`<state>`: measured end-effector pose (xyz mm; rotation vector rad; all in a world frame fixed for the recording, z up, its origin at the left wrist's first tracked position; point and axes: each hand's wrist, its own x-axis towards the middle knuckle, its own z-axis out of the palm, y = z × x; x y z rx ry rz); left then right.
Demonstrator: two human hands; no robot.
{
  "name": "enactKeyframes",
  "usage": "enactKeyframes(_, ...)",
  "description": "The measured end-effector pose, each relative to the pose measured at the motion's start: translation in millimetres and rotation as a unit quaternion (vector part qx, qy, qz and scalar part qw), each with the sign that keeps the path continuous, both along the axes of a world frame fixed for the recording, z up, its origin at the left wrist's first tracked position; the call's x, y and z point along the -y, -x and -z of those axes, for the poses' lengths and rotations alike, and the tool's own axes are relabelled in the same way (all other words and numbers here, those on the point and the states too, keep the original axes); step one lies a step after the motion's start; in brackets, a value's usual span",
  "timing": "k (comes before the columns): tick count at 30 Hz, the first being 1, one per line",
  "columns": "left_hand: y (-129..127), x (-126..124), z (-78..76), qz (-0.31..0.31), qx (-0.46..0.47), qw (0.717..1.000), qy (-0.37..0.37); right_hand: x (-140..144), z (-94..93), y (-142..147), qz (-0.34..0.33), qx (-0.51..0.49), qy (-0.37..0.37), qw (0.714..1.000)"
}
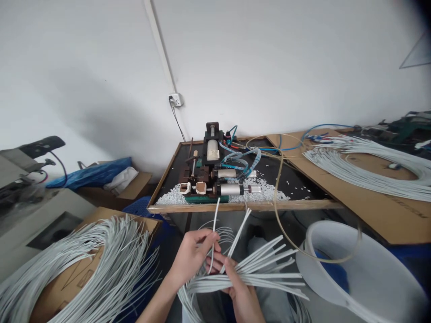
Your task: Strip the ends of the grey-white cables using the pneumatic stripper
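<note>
My left hand (195, 253) pinches a single white cable (216, 220) between thumb and fingers, its end pointing up toward the machine. Close beside it, my right hand (237, 282) is closed around a bundle of white cables (266, 267), whose loose ends fan out to the right. A few cables of the bundle stand up between the two hands. Just beyond the hands sits a pneumatic wire stripping machine (213, 152) with silver cylinders and two pale jaw pieces at its front. Small white offcuts (269, 190) lie heaped around its base.
A wooden-framed black tray (161, 179) carries the machine. On the left, a large coil of white cables (111, 251) rests on cardboard; another coil (367, 157) lies on cardboard at right. A white bucket (323, 233) stands at front right, with a thin yellowish hose (276, 197) looping over it.
</note>
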<state>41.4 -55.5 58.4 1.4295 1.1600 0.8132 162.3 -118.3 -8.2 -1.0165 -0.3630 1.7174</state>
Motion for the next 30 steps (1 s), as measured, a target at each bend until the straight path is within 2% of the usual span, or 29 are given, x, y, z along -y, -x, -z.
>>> enactKeyframes(3, 12, -22, 7.7, -0.093, 0.012, 0.989, -0.114, 0, 1.9, -2, -0.011, 0.005, 0.012, 1.0)
enactKeyframes(5, 20, -40, 14.1, -0.151, 0.017, 0.978, -0.139, 3, 3.3, -2, -0.012, 0.001, 0.013, 1.0)
enactKeyframes(8, 29, -62, 24.9, -0.197, 0.007, 0.969, -0.152, 9, 3.7, -1, -0.013, -0.002, 0.008, 1.0)
enactKeyframes(13, 31, -81, 35.9, -0.217, 0.02, 0.966, -0.137, 13, -1.0, -3, -0.009, -0.023, 0.01, 1.0)
enactKeyframes(18, 30, -91, 35.0, -0.23, 0.037, 0.962, -0.141, 14, -8.8, -8, -0.005, -0.029, 0.009, 1.0)
enactKeyframes(30, 30, -98, 40.5, -0.244, 0.053, 0.96, -0.126, 14, -11.0, -8, -0.006, -0.034, 0.009, 0.999)
